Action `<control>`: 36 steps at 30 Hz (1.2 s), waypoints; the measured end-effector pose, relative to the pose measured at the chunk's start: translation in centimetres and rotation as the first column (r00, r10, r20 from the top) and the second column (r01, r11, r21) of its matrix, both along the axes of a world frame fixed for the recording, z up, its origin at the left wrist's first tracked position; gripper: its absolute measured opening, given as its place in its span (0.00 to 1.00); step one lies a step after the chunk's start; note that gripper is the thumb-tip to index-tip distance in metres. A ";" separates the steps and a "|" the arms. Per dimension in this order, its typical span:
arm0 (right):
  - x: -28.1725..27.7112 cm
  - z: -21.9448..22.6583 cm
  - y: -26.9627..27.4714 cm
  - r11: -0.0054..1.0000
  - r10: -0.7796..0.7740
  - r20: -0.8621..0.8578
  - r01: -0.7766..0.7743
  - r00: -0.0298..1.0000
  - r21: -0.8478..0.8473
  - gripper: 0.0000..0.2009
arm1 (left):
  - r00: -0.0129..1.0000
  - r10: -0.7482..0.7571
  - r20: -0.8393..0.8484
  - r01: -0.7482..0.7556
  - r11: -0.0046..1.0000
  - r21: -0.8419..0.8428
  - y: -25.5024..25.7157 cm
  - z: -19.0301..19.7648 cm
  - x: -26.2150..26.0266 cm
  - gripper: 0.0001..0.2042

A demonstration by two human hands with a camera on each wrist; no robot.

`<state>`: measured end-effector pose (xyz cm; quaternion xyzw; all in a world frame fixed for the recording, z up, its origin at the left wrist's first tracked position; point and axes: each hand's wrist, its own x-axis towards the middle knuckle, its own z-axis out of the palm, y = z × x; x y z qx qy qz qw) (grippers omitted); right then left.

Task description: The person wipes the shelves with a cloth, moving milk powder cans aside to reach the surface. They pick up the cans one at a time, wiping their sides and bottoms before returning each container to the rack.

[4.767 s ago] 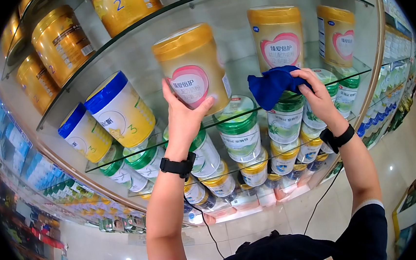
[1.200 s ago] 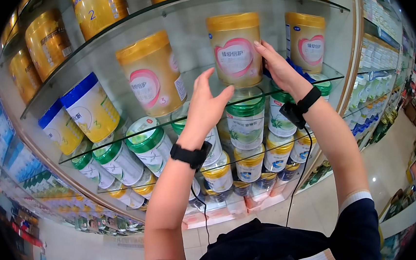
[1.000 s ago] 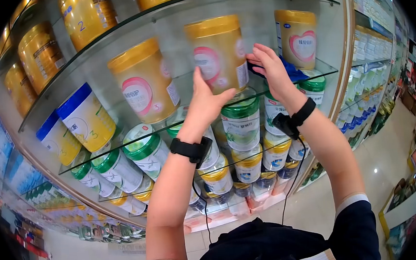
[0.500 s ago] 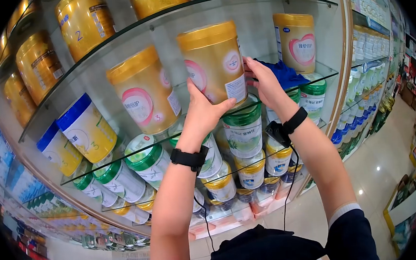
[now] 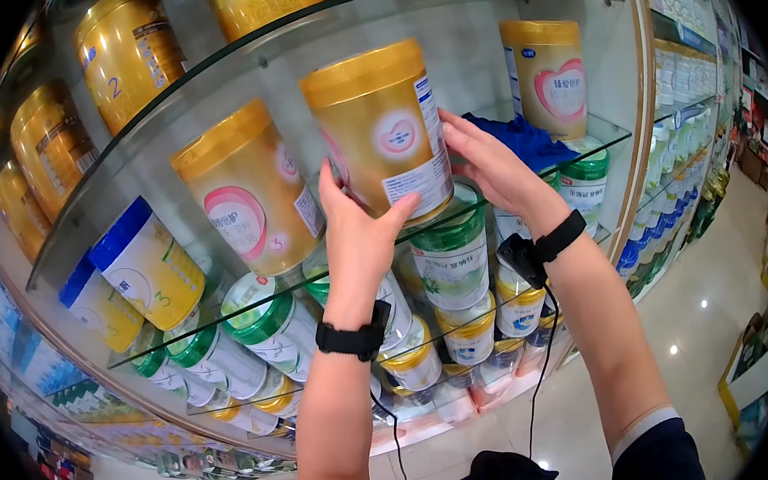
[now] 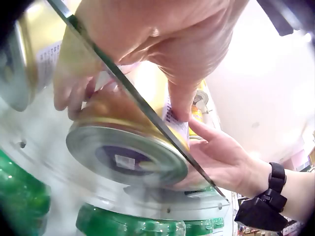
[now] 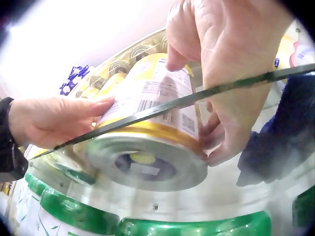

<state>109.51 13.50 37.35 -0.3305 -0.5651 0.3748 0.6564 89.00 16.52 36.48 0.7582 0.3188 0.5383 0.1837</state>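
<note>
A gold milk powder can (image 5: pixel 385 136) stands on the glass shelf (image 5: pixel 612 139), its printed side label facing front and its pink heart turned left. My left hand (image 5: pixel 359 242) grips its lower left, thumb across the front. From the right, my right hand (image 5: pixel 495 163) holds the can's side; in the right wrist view its fingers curl round near the base. Through the glass, the left wrist view shows the can's metal bottom (image 6: pixel 128 155). A crumpled dark blue cloth (image 5: pixel 525 143) lies on the shelf behind my right hand.
Similar gold cans stand to the left (image 5: pixel 249 192) and right (image 5: pixel 548 83). Further left are blue-lidded yellow cans (image 5: pixel 151 263). Green-lidded cans (image 5: pixel 449 257) fill the shelf below. A glass shelf with gold cans (image 5: pixel 131 57) hangs overhead. Thin black cables (image 5: pixel 539 372) trail from both wrists.
Earlier my left hand held the left can and my right hand a blue cloth. The cloth now lies on the shelf; both hands hold the middle can, which has turned its heart leftward.
</note>
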 end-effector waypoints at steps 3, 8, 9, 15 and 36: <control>-0.2 0.7 -0.5 0.997 0.081 0.119 -0.081 0.990 -0.006 0.42 | 0.997 -0.061 0.052 0.063 0.997 -0.038 -0.1 -0.4 -0.3 0.52; -0.5 0.6 -0.5 0.994 0.096 0.219 -0.103 0.971 0.022 0.42 | 0.997 -0.064 -0.041 0.064 0.998 -0.012 0.1 -0.4 -0.3 0.55; -0.5 0.5 -0.3 0.995 0.088 0.226 -0.098 0.970 0.035 0.42 | 0.998 -0.036 -0.060 0.035 0.999 -0.008 -0.1 -0.4 -0.1 0.55; 0.0 0.1 1.0 0.993 0.032 0.236 -0.057 0.971 0.099 0.47 | 0.986 0.141 -0.085 -0.143 0.989 -0.022 -1.3 0.4 1.3 0.59; -0.3 0.0 0.3 0.975 -0.166 0.275 0.115 0.947 0.192 0.52 | 0.981 -0.189 0.047 0.194 0.966 -0.169 0.0 0.5 0.7 0.51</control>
